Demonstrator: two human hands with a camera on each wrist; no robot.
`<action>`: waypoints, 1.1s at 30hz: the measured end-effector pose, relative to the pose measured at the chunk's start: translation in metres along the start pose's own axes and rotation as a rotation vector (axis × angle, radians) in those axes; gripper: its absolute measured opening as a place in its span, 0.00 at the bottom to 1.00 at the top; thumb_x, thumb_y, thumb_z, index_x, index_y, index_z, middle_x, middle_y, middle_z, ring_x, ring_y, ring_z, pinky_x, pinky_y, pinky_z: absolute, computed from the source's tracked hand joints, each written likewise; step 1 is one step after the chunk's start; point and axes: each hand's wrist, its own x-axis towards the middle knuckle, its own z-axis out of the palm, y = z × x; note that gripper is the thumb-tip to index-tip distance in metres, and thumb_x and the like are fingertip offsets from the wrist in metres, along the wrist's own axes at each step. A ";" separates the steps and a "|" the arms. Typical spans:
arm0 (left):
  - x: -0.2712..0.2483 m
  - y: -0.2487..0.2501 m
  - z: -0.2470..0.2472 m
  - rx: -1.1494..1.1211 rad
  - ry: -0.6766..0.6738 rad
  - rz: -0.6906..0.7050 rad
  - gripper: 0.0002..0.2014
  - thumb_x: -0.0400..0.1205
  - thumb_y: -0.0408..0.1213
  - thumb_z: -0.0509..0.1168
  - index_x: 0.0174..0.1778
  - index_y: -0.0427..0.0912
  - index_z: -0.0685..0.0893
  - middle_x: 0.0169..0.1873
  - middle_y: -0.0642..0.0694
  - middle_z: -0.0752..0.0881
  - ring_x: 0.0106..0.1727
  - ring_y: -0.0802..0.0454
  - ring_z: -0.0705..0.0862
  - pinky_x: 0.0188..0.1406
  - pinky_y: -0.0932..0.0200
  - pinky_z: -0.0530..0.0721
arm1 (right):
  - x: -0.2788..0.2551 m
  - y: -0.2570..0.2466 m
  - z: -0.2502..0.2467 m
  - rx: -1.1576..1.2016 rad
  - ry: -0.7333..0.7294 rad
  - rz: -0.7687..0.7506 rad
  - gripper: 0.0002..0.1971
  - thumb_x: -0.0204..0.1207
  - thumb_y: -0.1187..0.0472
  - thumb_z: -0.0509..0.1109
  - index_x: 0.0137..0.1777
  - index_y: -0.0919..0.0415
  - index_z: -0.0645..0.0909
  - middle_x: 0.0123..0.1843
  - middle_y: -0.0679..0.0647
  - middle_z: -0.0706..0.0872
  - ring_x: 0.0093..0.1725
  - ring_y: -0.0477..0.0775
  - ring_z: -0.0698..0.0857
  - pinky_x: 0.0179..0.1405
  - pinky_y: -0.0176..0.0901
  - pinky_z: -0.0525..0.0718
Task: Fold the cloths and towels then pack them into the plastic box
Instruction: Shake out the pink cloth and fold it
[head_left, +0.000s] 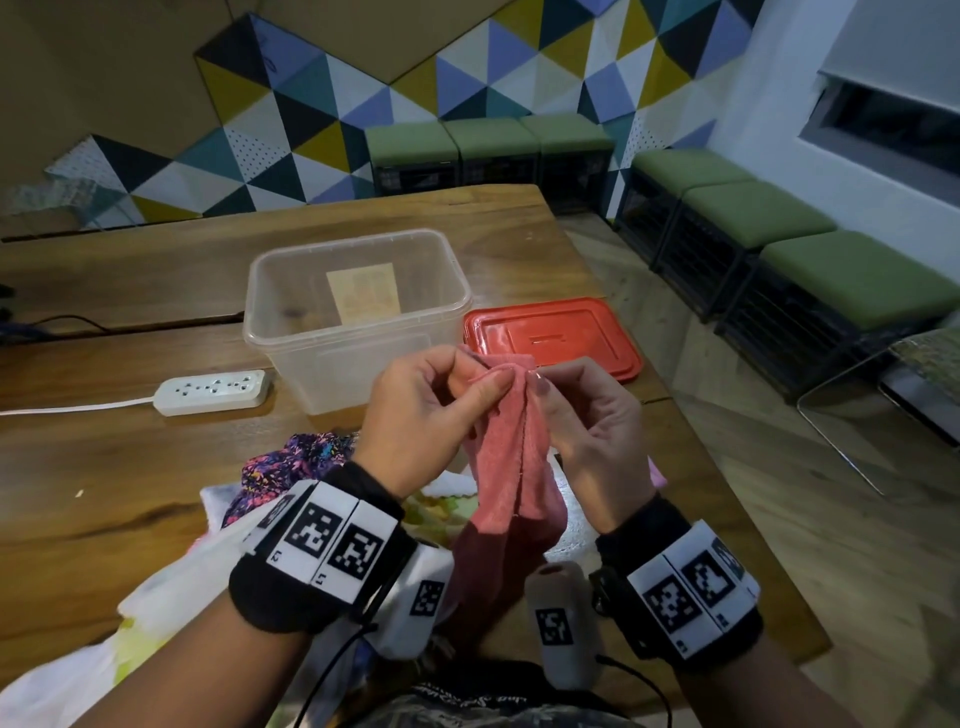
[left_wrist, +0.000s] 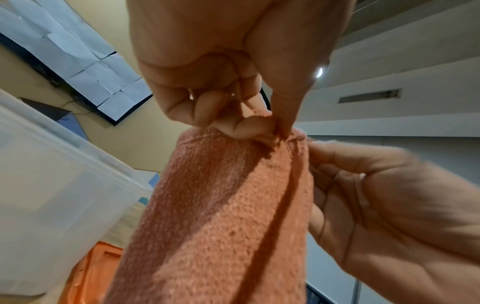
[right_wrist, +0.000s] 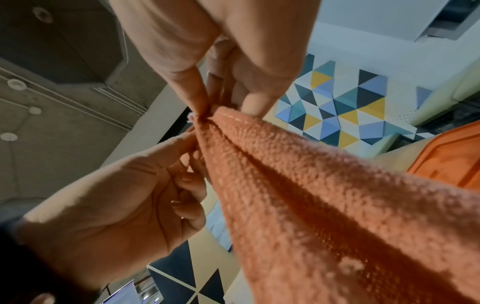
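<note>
A pink terry towel (head_left: 511, 467) hangs in the air in front of me, bunched lengthwise. My left hand (head_left: 441, 400) pinches its top edge between thumb and fingers (left_wrist: 262, 127). My right hand (head_left: 587, 415) pinches the same top edge right beside it, thumb against fingers (right_wrist: 200, 107). The two hands nearly touch at the towel's top corner (right_wrist: 223, 115). A clear plastic box (head_left: 358, 312) stands open and empty on the wooden table (head_left: 104, 467) just beyond the hands. The towel's lower end drops toward a heap of cloths (head_left: 291, 462) near the table's front edge.
A red lid (head_left: 556, 338) lies flat to the right of the box. A white power strip (head_left: 213, 392) with its cord lies left of the box. White and patterned cloths (head_left: 171, 587) are piled at my left forearm. Green-cushioned stools (head_left: 779, 244) line the walls.
</note>
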 end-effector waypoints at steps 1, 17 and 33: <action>0.001 0.000 0.001 0.001 0.008 0.005 0.18 0.70 0.54 0.73 0.32 0.41 0.84 0.22 0.45 0.84 0.26 0.46 0.83 0.38 0.46 0.86 | 0.000 -0.001 0.000 0.013 -0.023 0.005 0.06 0.75 0.66 0.70 0.44 0.70 0.80 0.37 0.54 0.86 0.37 0.46 0.84 0.38 0.36 0.84; 0.020 0.015 -0.046 0.312 -0.129 0.071 0.21 0.64 0.57 0.71 0.37 0.41 0.83 0.43 0.51 0.89 0.49 0.55 0.86 0.55 0.49 0.84 | 0.034 -0.016 -0.024 -0.150 -0.067 -0.004 0.06 0.79 0.65 0.59 0.45 0.54 0.75 0.38 0.47 0.80 0.34 0.33 0.79 0.35 0.24 0.76; 0.017 0.021 -0.048 0.146 -0.079 0.025 0.10 0.65 0.54 0.74 0.32 0.54 0.85 0.39 0.40 0.87 0.42 0.45 0.83 0.45 0.46 0.84 | 0.033 -0.007 -0.016 -0.229 0.073 0.050 0.04 0.80 0.60 0.61 0.46 0.52 0.76 0.42 0.51 0.80 0.41 0.46 0.78 0.40 0.42 0.79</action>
